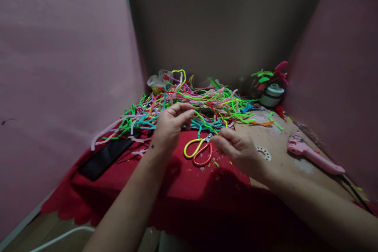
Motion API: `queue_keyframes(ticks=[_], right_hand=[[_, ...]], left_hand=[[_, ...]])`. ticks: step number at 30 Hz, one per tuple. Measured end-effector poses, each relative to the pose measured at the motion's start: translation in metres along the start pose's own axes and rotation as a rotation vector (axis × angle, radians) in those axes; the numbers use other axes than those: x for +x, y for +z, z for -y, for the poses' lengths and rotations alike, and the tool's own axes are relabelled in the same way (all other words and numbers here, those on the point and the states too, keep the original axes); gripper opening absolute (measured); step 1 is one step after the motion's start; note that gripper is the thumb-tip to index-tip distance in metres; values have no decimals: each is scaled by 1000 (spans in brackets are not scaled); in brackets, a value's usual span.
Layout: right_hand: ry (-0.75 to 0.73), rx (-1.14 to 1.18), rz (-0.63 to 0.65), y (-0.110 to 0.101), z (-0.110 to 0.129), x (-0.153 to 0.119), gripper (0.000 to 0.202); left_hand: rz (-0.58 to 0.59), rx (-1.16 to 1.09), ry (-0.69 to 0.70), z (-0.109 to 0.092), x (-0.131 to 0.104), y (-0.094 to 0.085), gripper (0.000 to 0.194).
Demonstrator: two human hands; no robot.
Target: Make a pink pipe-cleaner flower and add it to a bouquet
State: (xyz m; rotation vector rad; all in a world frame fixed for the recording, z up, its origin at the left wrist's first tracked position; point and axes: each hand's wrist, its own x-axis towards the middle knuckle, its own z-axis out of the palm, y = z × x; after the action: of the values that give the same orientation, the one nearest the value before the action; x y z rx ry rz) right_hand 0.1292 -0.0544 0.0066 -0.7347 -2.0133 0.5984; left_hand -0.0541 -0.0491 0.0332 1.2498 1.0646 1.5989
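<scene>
A thin green pipe cleaner [203, 121] runs between my two hands, sloping down from left to right. My left hand [175, 121] pinches its upper end, fingers closed. Lower down, my right hand [236, 149] is closed at the other end, its fingertips partly hidden by the hand itself. Scissors [201, 158] with one yellow and one red handle lie on the red cloth [183, 183] between and below the hands. Behind the hands spreads a tangled heap of pipe cleaners [203, 96] in pink, green, blue, yellow and other colours.
A black phone-like slab [102, 159] lies at left. On the cardboard [277, 169] at right rest a pink glue gun [314, 157] with a cord and a white holed ring [264, 153]. A pale jar [272, 95] stands at back right. Pink walls flank both sides.
</scene>
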Motion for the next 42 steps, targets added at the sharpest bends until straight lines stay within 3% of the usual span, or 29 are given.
queue_keyframes(ticks=[5,9,11,15,18,22,27,33,42], right_hand=[[-267,-135,169,25,-6,-11,13],[-440,-164,226,40,-17,-16,14],[-513,-198,215,43,-23,-19,20],[-594,-257,199,43,-30,-25,26],[-564,-267,217,39,-31,-27,36],[-518,-274,258,37,-29,-27,39],[-477,-263,276,36,-27,-28,38],[-455,-236,294,35,-26,-29,36],[-430,-194,301,33,-26,-30,31]], left_hand=[[-131,210,88,-29,4,-37,14],[-160,479,103,-45,-3,-62,17],[-60,710,47,-46,-8,-77,20],[281,1214,-74,-28,-19,-114,26],[350,1455,-92,-5,-29,-133,31],[349,1613,-127,18,-35,-138,32],[321,1650,-87,30,-29,-135,38],[233,1776,-6,32,-24,-131,43],[226,1664,-23,22,-28,-129,38]])
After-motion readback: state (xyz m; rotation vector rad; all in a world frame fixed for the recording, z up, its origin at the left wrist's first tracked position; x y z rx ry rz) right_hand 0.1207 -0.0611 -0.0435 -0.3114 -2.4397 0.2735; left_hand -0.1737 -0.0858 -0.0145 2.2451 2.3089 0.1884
